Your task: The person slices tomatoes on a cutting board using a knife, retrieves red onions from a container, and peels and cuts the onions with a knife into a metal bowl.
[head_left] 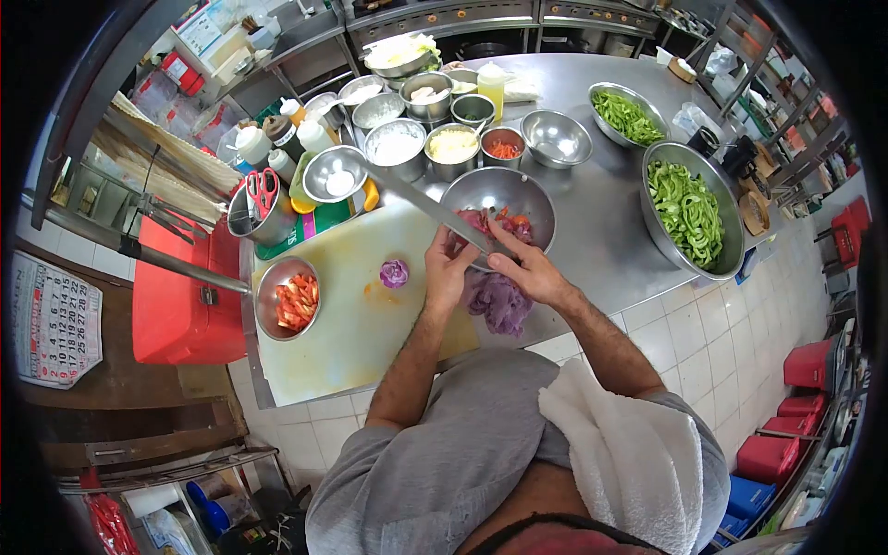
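My right hand (pixel 525 270) is closed on a long knife (pixel 416 199), whose blade slants up and left over the steel bowl (pixel 539 205). Dark red and orange pieces (pixel 513 224) lie in that bowl. My left hand (pixel 449 270) is at the bowl's near left edge with its fingers bent beside the blade; what they hold, if anything, is hidden. Purple peelings (pixel 500 305) lie just below my hands. A piece of purple onion (pixel 394 273) sits on the cutting board (pixel 347 347). At the board's left, a bowl (pixel 260 305) holds cut tomato (pixel 296 302).
Several steel containers (pixel 394 148) and squeeze bottles (pixel 252 145) crowd the counter's far side. Two bowls of sliced green vegetable (pixel 686 213) stand at the right. A red cooler (pixel 180 305) is at the left, with a metal rail (pixel 190 267) across it.
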Demonstrator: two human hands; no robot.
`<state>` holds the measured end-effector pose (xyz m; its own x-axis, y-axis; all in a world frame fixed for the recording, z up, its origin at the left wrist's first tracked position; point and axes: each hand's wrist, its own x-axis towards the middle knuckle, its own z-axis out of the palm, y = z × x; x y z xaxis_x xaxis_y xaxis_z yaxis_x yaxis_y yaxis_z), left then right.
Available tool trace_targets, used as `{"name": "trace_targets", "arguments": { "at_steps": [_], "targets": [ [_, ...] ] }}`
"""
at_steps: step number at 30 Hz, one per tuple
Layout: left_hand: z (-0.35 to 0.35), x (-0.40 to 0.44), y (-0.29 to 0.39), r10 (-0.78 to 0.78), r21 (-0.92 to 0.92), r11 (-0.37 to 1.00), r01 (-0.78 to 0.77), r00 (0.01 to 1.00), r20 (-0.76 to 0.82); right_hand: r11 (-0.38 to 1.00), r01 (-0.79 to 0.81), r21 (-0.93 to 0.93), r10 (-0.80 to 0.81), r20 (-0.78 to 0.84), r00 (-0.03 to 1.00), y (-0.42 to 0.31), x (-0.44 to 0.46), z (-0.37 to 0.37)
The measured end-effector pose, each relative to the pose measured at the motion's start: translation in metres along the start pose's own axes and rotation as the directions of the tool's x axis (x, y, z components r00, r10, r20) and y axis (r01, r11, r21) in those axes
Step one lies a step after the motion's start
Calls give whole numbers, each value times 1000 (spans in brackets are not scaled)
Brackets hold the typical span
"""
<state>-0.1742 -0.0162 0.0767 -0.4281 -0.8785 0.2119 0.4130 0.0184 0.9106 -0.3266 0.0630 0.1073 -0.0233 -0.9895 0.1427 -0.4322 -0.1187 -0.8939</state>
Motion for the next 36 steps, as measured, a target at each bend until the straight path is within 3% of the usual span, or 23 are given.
{"name": "trace_targets", "arguments": {
  "at_steps": [2, 3, 6, 8, 10, 11, 13, 15, 16, 17, 18, 21, 22, 23, 24, 26, 27, 28, 30, 31, 35, 36],
  "targets": [
    [-7, 1, -1, -70, -94, 993, 72, 997, 27, 994, -104, 18, 100, 154, 983, -5, -2, -11],
    [-9, 2, -1, -147, -183, 971, 154, 988, 53, 995, -95, 15, 91, 143, 985, -5, -2, -15],
    [-4, 0, -3, -136, -185, 973, 140, 990, 32, 999, -45, 6, 43, 184, 982, -4, -3, -20],
    [-1, 1, 1, -144, -137, 979, 150, 988, 53, 994, -67, 89, 56, 128, 990, 1, -4, -14],
    [0, 2, -7, -3, 96, 995, 0, 1000, 25, 992, -63, 114, 53, 94, 994, -2, -1, -8],
    [2, 2, -11, 45, 173, 984, -38, 998, -39, 931, -246, 269, 218, 128, 967, -5, 0, -5],
    [2, 4, -4, -10, 147, 989, 13, 1000, -22, 817, -408, 407, 365, 182, 913, -5, -1, -1],
    [-2, 9, 1, -64, 121, 991, 64, 998, -8, 943, -106, 316, 97, 44, 994, 5, -1, 3],
    [-7, 10, 3, -179, -74, 981, 182, 983, 39, 943, -103, 316, 94, 43, 995, 8, 1, -2],
    [-11, 10, 3, -284, -258, 918, 302, 953, 107, 983, -63, 170, 48, 90, 995, 10, 1, -11],
    [-12, 9, 1, -284, -255, 918, 303, 953, 108, 1000, -13, 23, 10, 141, 990, 10, 2, -16],
    [-8, 7, 1, -271, -292, 909, 297, 954, 128, 999, 12, -51, -3, 159, 987, 4, 2, -20],
    [0, 6, 6, -205, -168, 962, 216, 975, 84, 999, 9, -50, -1, 161, 987, 3, 2, -19],
    [6, 5, 8, -133, -37, 990, 135, 990, 47, 996, -32, 86, 19, 144, 989, 1, 3, -15],
    [8, 4, 3, -141, -36, 989, 142, 989, 41, 971, -74, 225, 45, 130, 990, 0, 3, -11],
    [10, 1, -9, 38, 119, 993, -28, 996, -79, 950, -126, 286, 94, 122, 988, -3, 5, -6],
    [11, 3, -6, 60, 138, 989, -53, 997, -48, 937, -154, 312, 123, 117, 986, 1, 5, -4],
    [9, 5, -3, 43, 136, 990, -36, 998, -49, 923, -181, 339, 152, 111, 982, 6, 4, -2],
    [4, 9, 6, -167, -133, 976, 175, 984, 66, 946, -90, 310, 70, 75, 995, 25, 4, 2],
    [4, 7, 16, -243, -303, 913, 272, 961, 131, 980, -103, 173, 81, 127, 989, 9, 1, -11],
    [-3, 2, 1, -285, -299, 899, 318, 947, 151, 992, -107, 67, 92, 203, 975, 12, 1, -19],
    [6, 0, 0, -200, -173, 963, 207, 978, 55, 994, -40, 106, 30, 92, 995, 15, 2, -12]
  ]
}}
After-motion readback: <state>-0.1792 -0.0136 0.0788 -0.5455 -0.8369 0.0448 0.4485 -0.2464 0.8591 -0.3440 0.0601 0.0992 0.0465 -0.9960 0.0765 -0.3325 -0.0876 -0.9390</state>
